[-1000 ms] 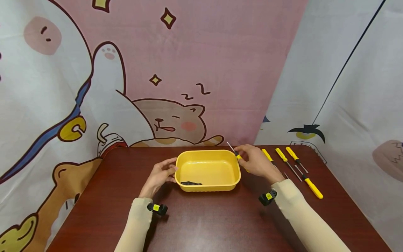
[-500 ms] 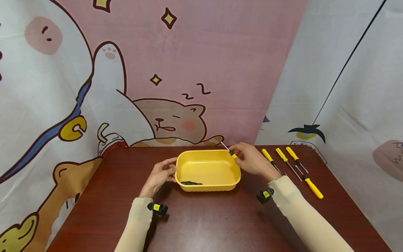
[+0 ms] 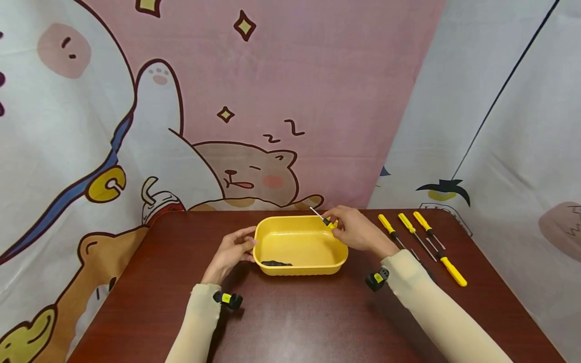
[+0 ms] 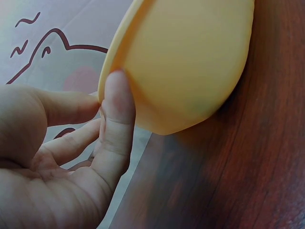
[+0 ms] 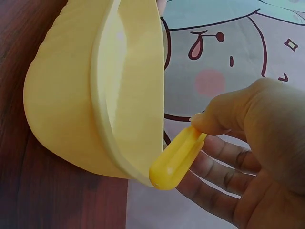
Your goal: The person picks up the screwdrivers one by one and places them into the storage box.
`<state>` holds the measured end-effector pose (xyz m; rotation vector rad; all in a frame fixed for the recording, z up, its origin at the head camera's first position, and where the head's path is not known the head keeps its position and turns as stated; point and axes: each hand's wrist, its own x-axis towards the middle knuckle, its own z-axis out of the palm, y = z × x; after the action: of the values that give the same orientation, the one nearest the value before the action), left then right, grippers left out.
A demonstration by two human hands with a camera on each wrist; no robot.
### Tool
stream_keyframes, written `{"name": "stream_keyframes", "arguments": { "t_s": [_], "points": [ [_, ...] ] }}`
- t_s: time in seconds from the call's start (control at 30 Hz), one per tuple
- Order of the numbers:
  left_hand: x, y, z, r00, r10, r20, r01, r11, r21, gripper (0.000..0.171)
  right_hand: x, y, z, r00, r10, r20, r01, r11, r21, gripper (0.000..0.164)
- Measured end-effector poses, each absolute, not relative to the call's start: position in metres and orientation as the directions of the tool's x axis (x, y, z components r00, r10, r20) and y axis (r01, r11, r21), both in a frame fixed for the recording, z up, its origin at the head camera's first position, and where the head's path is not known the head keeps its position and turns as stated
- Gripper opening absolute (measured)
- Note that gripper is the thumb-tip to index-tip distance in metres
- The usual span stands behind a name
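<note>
My left hand (image 3: 230,253) pinches the left rim of a yellow plastic tub (image 3: 300,270), the thumb and a finger meeting over its edge in the left wrist view. A small black object (image 3: 275,263) lies inside, by the near left corner. Over the tub's far right corner, my right hand (image 3: 358,231) pinches a screwdriver (image 3: 326,221) by its yellow handle. Its thin metal shaft points up and to the left. In the right wrist view the rounded handle end (image 5: 174,164) overlaps the tub's rim, while the shaft is hidden there.
Several yellow-handled screwdrivers (image 3: 454,272) lie on the dark red wooden table (image 3: 290,322), right of the tub. A darker tool (image 3: 423,264) shows partly behind the right sleeve. A printed cartoon cloth (image 3: 336,101) hangs behind the table's far edge.
My right hand has moved left with the screwdriver, from beside the tub's right rim to over its far right corner. My left hand and the tub stay where they were.
</note>
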<state>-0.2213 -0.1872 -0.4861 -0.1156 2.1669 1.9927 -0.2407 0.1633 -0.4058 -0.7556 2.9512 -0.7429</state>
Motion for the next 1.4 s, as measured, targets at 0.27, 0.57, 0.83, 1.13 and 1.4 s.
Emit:
{"name": "stream_keyframes", "arguments": {
  "t_s": [0.27,0.57,0.83,1.13,1.4],
  "points": [
    [-0.221,-0.187,-0.486,-0.978,0.075,-0.193,-0.185,0.098,0.978,0.048,-0.243,0.155,-0.404,-0.87,-0.487,0.075,-0.469,0.773,-0.427,0.039],
    [-0.22,-0.186,-0.487,-0.978,0.072,-0.198,-0.19,0.095,0.977,0.049,-0.245,0.142,-0.405,-0.822,-0.563,0.083,-0.543,0.732,-0.41,0.039],
    [-0.221,-0.187,-0.486,-0.976,0.066,-0.209,-0.203,0.093,0.975,0.047,-0.245,0.128,-0.409,-0.797,-0.603,0.039,-0.573,0.733,-0.366,0.036],
    [-0.221,-0.187,-0.487,-0.977,0.066,-0.203,-0.197,0.094,0.976,0.048,-0.246,0.116,-0.413,-0.775,-0.632,-0.012,-0.589,0.729,-0.349,0.034],
    [-0.221,-0.187,-0.487,-0.977,0.061,-0.205,-0.199,0.099,0.975,0.047,-0.246,0.106,-0.418,-0.721,-0.693,-0.032,-0.647,0.688,-0.328,0.036]
  ]
}}
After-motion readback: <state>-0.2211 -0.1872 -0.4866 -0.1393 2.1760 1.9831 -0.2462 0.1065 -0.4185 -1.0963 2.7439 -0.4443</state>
